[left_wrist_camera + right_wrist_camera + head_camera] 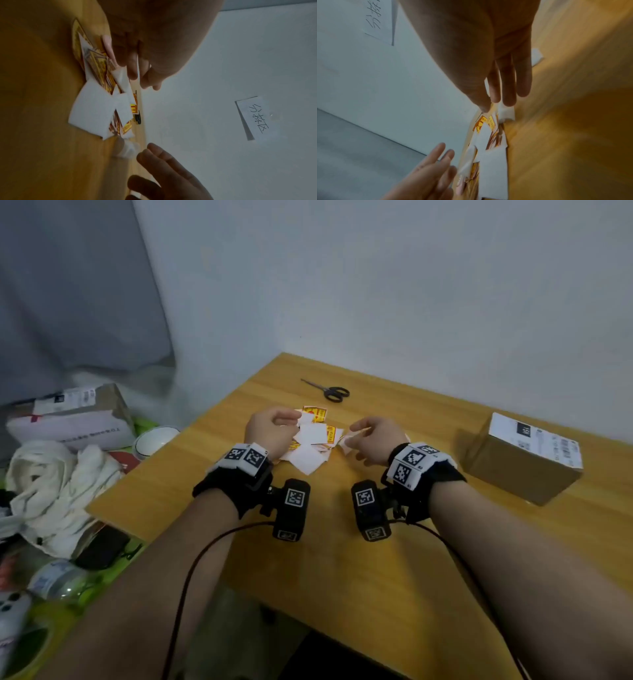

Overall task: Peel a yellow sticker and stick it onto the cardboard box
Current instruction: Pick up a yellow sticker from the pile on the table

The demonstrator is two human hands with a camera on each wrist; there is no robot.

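A loose pile of yellow-and-red stickers (315,436), many lying white side up, sits mid-table between my hands. My left hand (296,417) has its fingers curled, and thumb and forefinger pinch a thin white slip (138,70) over the pile's left edge. My right hand (356,429) pinches another white slip (505,112) at the pile's right edge, the remaining fingers straight. Neither slip shows its printed face, so I cannot tell which is sticker and which is backing. The brown cardboard box (520,470), with a white label on top, stands on the table well right of my right hand.
Black-handled scissors (330,391) lie beyond the pile, toward the wall. The wooden table (342,559) ends at a left edge, past which lie cloths, a bowl (154,440) and parcels. A handwritten note (252,117) hangs on the wall.
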